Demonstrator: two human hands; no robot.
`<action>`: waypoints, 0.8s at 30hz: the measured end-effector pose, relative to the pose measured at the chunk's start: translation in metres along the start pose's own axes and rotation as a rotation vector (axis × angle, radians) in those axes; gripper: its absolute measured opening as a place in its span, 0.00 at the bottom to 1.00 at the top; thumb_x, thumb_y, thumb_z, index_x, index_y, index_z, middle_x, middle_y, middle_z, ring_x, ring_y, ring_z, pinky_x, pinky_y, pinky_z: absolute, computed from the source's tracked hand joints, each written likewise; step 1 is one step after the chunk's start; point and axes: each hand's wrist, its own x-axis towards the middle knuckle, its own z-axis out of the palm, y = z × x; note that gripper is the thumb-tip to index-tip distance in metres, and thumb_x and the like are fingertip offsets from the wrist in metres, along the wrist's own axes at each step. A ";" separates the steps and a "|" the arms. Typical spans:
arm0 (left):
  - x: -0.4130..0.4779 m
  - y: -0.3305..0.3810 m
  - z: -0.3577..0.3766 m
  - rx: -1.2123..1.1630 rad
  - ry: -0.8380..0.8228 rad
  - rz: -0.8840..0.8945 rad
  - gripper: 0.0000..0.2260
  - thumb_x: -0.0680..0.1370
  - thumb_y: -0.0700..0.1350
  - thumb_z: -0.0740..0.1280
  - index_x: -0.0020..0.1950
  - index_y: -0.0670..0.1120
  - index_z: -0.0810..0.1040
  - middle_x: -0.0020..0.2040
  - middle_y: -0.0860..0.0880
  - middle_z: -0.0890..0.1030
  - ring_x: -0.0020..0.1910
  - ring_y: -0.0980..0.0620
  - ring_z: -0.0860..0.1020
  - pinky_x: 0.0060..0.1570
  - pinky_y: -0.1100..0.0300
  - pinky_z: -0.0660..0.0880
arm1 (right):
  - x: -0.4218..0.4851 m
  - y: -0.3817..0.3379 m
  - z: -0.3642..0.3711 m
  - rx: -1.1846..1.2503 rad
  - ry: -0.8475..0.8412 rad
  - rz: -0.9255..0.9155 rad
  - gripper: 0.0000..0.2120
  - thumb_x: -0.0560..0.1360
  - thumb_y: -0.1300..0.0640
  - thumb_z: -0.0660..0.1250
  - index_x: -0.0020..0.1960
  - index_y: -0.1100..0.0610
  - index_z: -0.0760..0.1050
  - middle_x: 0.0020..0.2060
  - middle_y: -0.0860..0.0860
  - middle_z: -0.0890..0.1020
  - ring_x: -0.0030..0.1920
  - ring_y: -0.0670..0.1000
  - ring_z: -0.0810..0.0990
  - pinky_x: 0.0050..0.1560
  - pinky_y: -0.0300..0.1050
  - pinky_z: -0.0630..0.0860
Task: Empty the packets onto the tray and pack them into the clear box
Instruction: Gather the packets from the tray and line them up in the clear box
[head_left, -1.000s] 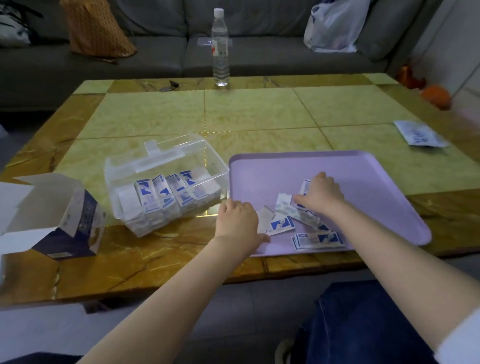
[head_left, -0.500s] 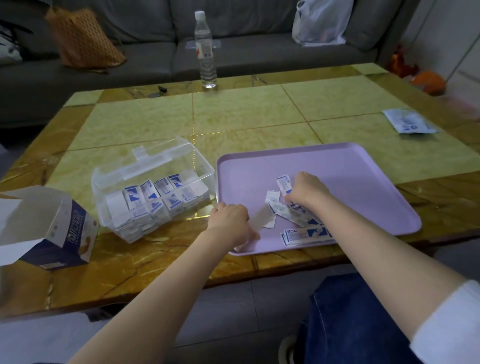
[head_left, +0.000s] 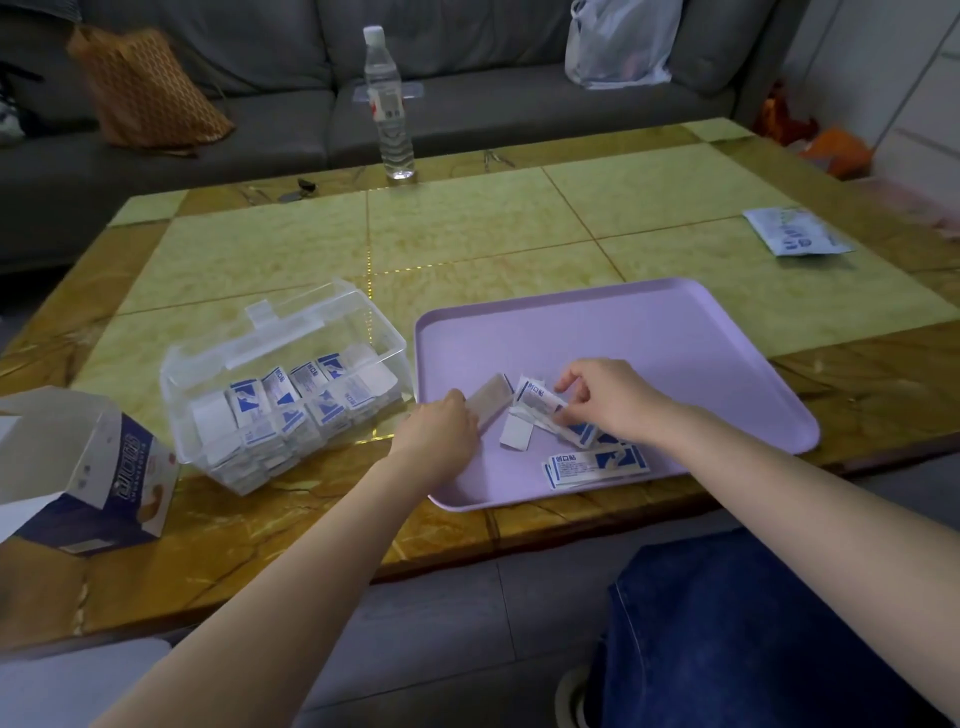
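A lilac tray lies on the table with a few white-and-blue packets near its front left. My left hand at the tray's left edge holds a pale packet that sticks out up and right. My right hand pinches a folded white-and-blue packet over a small heap of packets. A flat stack of packets lies near the tray's front rim. The clear box stands open left of the tray, with rows of packets inside.
An opened blue-and-white carton lies at the table's left front. A water bottle stands at the far edge. A flat blue-and-white pouch lies far right. A sofa with bags runs behind. My knee in jeans is below the table edge.
My left hand has lifted a pale packet from the tray's left edge. My right hand has raised its fingers and now pinches one packet above the heap.
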 end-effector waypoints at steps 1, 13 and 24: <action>0.001 0.001 0.000 0.000 0.005 0.000 0.10 0.81 0.45 0.52 0.56 0.41 0.68 0.56 0.39 0.77 0.55 0.39 0.74 0.50 0.52 0.69 | -0.003 -0.001 0.002 -0.067 -0.018 -0.011 0.14 0.69 0.57 0.74 0.52 0.60 0.78 0.39 0.50 0.78 0.43 0.52 0.76 0.43 0.43 0.71; 0.005 -0.005 -0.005 -0.142 0.002 -0.002 0.11 0.80 0.42 0.57 0.58 0.40 0.72 0.55 0.40 0.78 0.52 0.41 0.75 0.48 0.53 0.71 | -0.001 -0.020 0.010 -0.262 -0.033 -0.076 0.12 0.69 0.59 0.71 0.47 0.52 0.69 0.47 0.49 0.76 0.48 0.53 0.75 0.42 0.44 0.68; -0.004 -0.008 -0.013 -0.230 0.047 0.238 0.19 0.77 0.33 0.55 0.62 0.47 0.76 0.57 0.43 0.78 0.56 0.44 0.75 0.56 0.52 0.71 | -0.002 -0.056 0.025 -0.465 0.069 -0.195 0.06 0.72 0.60 0.66 0.48 0.56 0.77 0.44 0.52 0.72 0.46 0.58 0.75 0.40 0.44 0.67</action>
